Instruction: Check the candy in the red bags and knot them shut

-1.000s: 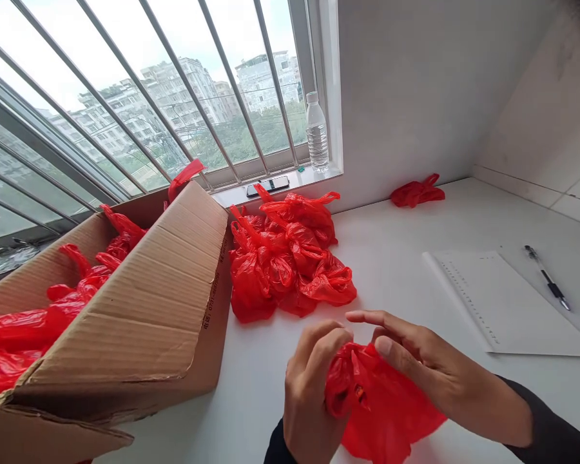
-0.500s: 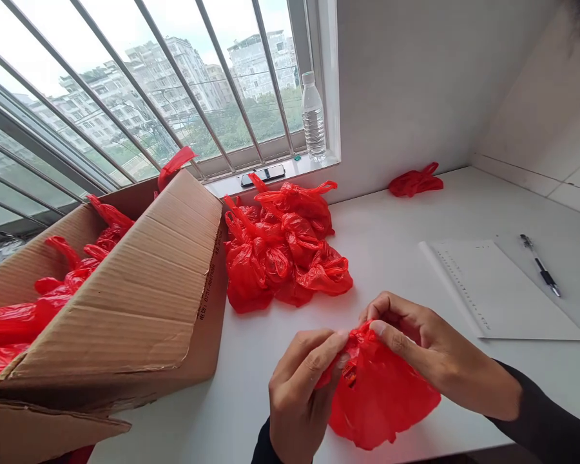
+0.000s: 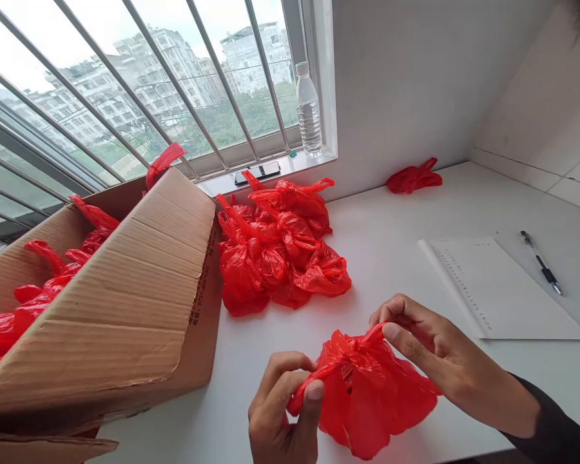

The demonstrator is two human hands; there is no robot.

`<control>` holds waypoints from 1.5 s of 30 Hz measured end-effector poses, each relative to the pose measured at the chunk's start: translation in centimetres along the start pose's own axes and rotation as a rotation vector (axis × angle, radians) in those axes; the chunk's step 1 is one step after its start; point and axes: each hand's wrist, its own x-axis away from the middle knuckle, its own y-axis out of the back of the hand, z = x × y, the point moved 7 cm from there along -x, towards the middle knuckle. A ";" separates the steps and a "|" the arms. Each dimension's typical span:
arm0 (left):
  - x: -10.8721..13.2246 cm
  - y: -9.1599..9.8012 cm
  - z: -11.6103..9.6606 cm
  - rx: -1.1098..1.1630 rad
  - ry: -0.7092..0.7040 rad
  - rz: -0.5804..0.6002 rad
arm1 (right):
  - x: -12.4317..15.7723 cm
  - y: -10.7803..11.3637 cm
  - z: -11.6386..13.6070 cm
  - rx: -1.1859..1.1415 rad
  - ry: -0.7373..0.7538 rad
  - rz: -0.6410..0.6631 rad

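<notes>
A red plastic bag [image 3: 372, 399] rests near the front edge of the white table, its top gathered into a twist or knot. My left hand [image 3: 285, 406] pinches the bag's left end between thumb and fingers. On the other side, my right hand [image 3: 430, 348] grips the right end, so the top is stretched between both hands. Something small with an orange printed pattern shows through the bag's middle; what it is I cannot make out.
Left stands an open cardboard box [image 3: 125, 290] with red bags inside. Several tied red bags [image 3: 280, 251] are heaped beside it. A flat red bag [image 3: 413, 176] lies by the wall. A notepad [image 3: 512, 283] and pen [image 3: 541, 263] lie right. The sill bears a bottle [image 3: 310, 116] and phone [image 3: 257, 173].
My hands have moved apart, the left one down and leftward, the right slightly to the right. The bag's top is now pulled wider between them. The view has shifted slightly.
</notes>
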 end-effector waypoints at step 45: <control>-14.0 5.2 -1.0 -0.079 0.097 -0.211 | 0.0 -0.6 -9.4 0.097 -0.064 -0.246</control>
